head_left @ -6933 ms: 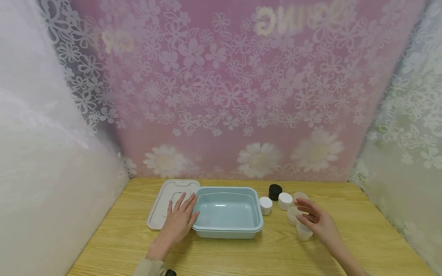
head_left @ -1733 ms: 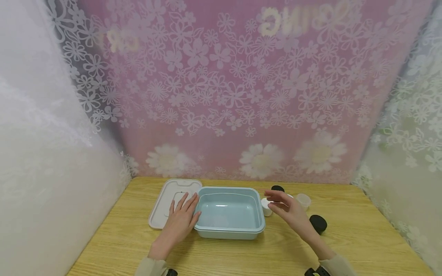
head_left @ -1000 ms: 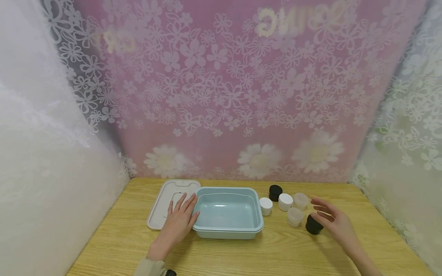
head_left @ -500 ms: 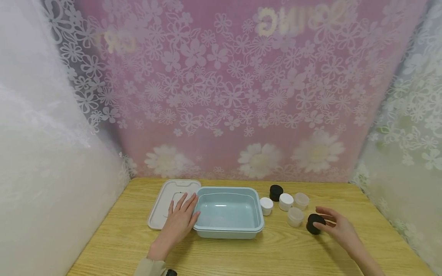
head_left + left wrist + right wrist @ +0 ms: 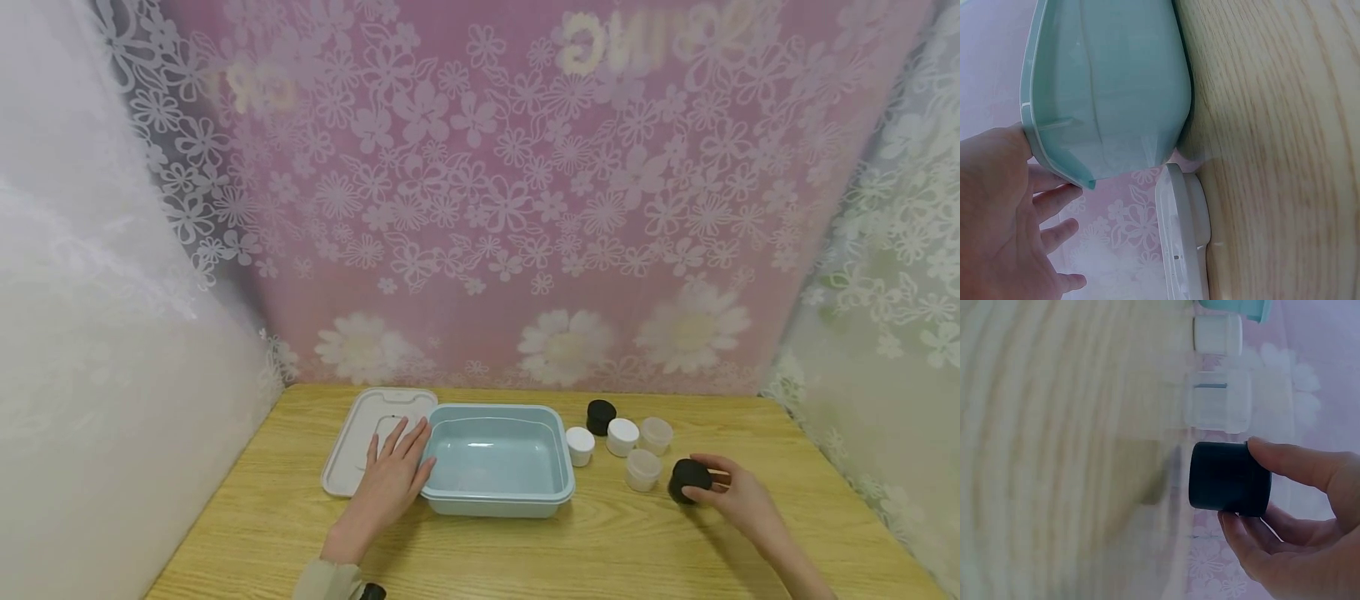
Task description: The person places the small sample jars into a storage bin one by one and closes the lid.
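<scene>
My right hand (image 5: 742, 504) pinches a small black lidded jar (image 5: 690, 481) between thumb and fingers. In the right wrist view the jar (image 5: 1229, 478) is held by its sides near the lid end; whether its base touches the table is hard to tell. My left hand (image 5: 386, 479) lies with fingers spread against the left rim of a light blue plastic box (image 5: 495, 508). Up close in the left wrist view, the thumb and fingertips of the left hand (image 5: 997, 206) touch the corner of the rim. The box is open, with nothing seen inside.
A whitish lid (image 5: 348, 450) lies left of the box, partly under my left hand. Right of the box stand two white jars (image 5: 580, 447), another black jar (image 5: 601, 417) and two clear jars (image 5: 643, 470). A flowered pink curtain (image 5: 480, 208) hangs behind the wooden table (image 5: 525, 558).
Earlier my right hand was at the clear jars, then near the box. A black jar now stands where a third clear one was nearby, and my right hand has closed on it. Left hand unchanged.
</scene>
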Tool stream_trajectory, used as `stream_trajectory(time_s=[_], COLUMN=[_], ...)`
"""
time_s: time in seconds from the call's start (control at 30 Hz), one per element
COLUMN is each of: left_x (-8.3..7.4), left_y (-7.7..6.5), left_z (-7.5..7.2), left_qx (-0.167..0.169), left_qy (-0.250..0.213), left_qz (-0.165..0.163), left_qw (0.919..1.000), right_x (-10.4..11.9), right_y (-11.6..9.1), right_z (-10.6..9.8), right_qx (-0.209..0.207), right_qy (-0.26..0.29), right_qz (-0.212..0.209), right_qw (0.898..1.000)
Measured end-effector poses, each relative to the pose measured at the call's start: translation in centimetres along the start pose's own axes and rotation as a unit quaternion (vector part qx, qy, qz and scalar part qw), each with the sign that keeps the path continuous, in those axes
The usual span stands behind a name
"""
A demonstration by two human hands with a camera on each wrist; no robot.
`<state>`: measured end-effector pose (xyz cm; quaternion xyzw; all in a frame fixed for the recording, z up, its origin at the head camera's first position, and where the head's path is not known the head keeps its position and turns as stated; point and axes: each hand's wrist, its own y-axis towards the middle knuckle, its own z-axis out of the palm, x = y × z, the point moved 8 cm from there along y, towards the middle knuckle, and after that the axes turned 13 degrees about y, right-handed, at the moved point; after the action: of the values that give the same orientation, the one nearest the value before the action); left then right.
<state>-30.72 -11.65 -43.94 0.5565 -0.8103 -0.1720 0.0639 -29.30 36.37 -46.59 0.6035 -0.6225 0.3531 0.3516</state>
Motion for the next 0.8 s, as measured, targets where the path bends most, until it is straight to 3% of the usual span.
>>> stream_trajectory(time_s=[0.37,0.8], left_x=[0.0,0.1], left_y=[0.0,0.0], left_z=[0.0,0.1], left_qx=[0.006,0.007], left_qy=[-0.005,-0.002], left_qz=[-0.002,-0.001], left_qw=[1.0,1.0], right_x=[3.2,8.7], right_y=[-0.3,0.5], right_z=[-0.5,2.4], right_qx=[-0.025,-0.002], right_qy=[-0.004,0.023], right_qz=[-0.039,-0.09], right_qw=[0.999,0.996])
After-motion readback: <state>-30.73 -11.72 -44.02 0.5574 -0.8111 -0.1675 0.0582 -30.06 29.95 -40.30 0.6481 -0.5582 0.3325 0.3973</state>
